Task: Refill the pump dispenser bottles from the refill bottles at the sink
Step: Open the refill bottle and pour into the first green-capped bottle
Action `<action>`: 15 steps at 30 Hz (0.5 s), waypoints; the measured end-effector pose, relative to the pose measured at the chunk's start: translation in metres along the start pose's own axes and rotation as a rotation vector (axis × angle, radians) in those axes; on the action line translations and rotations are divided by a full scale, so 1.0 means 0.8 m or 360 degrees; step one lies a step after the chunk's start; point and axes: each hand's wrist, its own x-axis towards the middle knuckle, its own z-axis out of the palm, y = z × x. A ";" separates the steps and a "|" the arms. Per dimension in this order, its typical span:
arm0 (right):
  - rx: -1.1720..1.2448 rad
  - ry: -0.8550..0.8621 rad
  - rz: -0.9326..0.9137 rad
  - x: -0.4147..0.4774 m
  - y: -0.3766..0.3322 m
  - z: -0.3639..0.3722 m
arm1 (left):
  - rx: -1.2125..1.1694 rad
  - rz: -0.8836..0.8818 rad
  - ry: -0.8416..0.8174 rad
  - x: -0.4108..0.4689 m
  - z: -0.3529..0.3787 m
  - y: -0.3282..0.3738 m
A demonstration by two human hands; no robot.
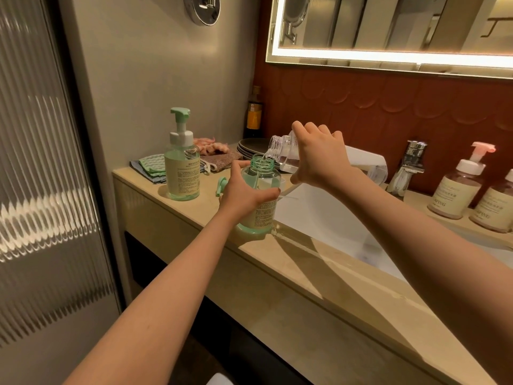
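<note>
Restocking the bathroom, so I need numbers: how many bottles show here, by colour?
Green dispenser bottles: 2
Pink-capped dispenser bottles: 2
Clear refill bottle: 1
Dark bottle: 1
White object behind right hand: unclear, uncounted
Total: 6

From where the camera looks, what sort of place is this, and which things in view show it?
Probably a bathroom vanity, perhaps a hotel's: a white sink set in the counter, a chrome tap behind it, a lit mirror above.

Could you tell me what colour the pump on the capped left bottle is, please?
The pump is mint green, seen in the head view.
</note>
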 end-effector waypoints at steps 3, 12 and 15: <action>0.0001 -0.0001 -0.0005 0.001 0.000 -0.001 | -0.0005 0.0001 -0.0004 0.000 0.000 0.000; 0.0000 -0.0004 0.0001 0.001 0.000 0.000 | -0.0009 0.0003 -0.0004 0.000 0.000 0.000; -0.0011 -0.0002 -0.0005 0.000 0.001 -0.001 | 0.0004 -0.0001 0.0001 0.000 0.000 -0.001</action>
